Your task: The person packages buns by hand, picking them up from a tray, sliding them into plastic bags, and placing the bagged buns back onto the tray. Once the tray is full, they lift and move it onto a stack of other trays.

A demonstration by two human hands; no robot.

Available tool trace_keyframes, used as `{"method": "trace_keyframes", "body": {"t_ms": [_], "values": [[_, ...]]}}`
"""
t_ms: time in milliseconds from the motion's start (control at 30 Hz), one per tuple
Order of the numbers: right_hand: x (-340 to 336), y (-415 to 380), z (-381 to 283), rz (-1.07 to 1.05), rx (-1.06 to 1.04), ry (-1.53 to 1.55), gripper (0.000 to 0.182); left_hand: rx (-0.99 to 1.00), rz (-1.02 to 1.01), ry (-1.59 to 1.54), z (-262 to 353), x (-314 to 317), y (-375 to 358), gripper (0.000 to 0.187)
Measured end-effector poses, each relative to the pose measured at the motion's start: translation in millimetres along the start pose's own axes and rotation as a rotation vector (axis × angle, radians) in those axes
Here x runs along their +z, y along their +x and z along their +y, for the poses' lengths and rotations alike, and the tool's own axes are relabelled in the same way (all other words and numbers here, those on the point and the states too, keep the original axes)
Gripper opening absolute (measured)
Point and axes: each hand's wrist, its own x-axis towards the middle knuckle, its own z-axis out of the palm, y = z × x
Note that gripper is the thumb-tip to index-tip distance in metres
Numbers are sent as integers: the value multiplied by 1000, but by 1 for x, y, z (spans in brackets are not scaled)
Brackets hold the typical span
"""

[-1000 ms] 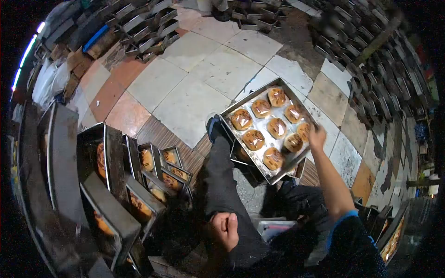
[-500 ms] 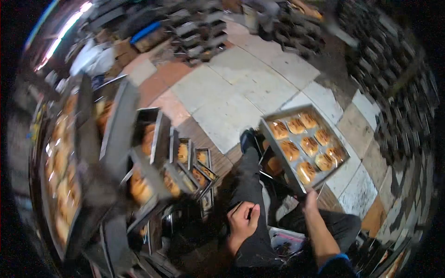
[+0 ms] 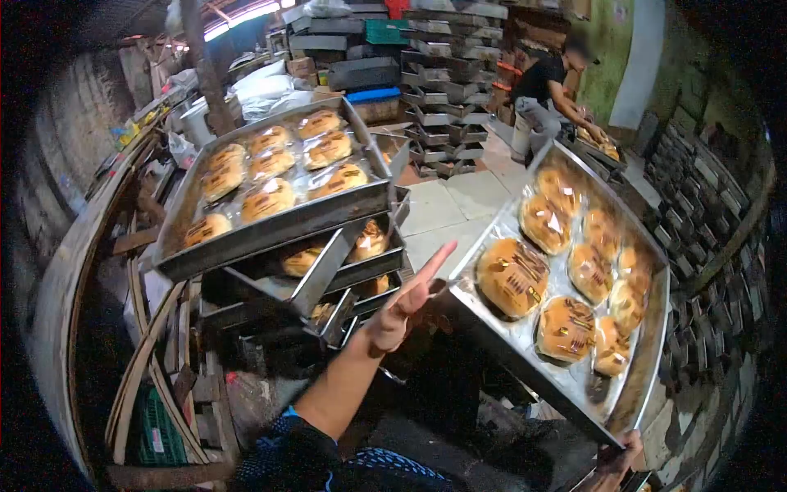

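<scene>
My right hand (image 3: pixel 620 457) grips the near corner of a metal baking tray (image 3: pixel 537 385), which is tilted at the right. On this tray lie several round browned buns (image 3: pixel 566 328) in clear wrapping. My left hand (image 3: pixel 402 316) is open, its fingers stretched out beside the tray's left corner, with nothing in them. To its left, another tray of wrapped buns (image 3: pixel 279 221) tops a stack of trays set at crossing angles. More buns (image 3: pixel 369 242) show in the trays beneath.
A tall stack of trays (image 3: pixel 447 90) stands at the back, near a crouching person (image 3: pixel 541 90) who reaches into another tray. Dark trays (image 3: pixel 705 213) are piled along the right. Wooden strips (image 3: pixel 147 361) and a green crate (image 3: pixel 160 426) are at lower left.
The view has risen and turned. My right hand's tray of buns is now higher and closer. The left hand has left my leg, moved up towards the tray, and opened.
</scene>
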Motion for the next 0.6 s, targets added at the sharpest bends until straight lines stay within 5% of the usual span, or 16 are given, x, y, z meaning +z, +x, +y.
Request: {"method": "trace_keyframes", "body": {"t_ms": [167, 233, 267, 300, 333, 367, 400, 433, 500, 600], "values": [[134, 13, -107, -365, -831, -603, 38, -99, 131, 184, 100, 31, -54, 99], [252, 36, -113, -100, -584, -506, 36, 992, -116, 447, 78, -4, -77, 40], [312, 48, -115, 26, -466, -431, 46, 973, -112, 452, 83, -3, -96, 40], [318, 41, -117, -524, -854, -169, 60, 783, 100, 66, 91, -4, -113, 35], [340, 56, -114, -803, -717, -81, 60, 582, 308, -305, 101, 0, -123, 31], [368, 74, -113, -1083, -570, 16, 61, 537, 424, -321, 132, 42, -107, 45], [413, 30, -109, -842, -328, 188, 56, 563, 554, -319, 137, 48, -103, 49], [450, -10, -96, -717, -474, 141, 45, 594, 685, -318, 143, 51, -102, 54], [466, 20, -77, -854, -365, 77, 33, 633, 637, -205, 150, 45, -101, 51], [468, -19, -33, -798, -217, 54, 25, 713, 839, -66, 149, 27, -80, 46]]}}
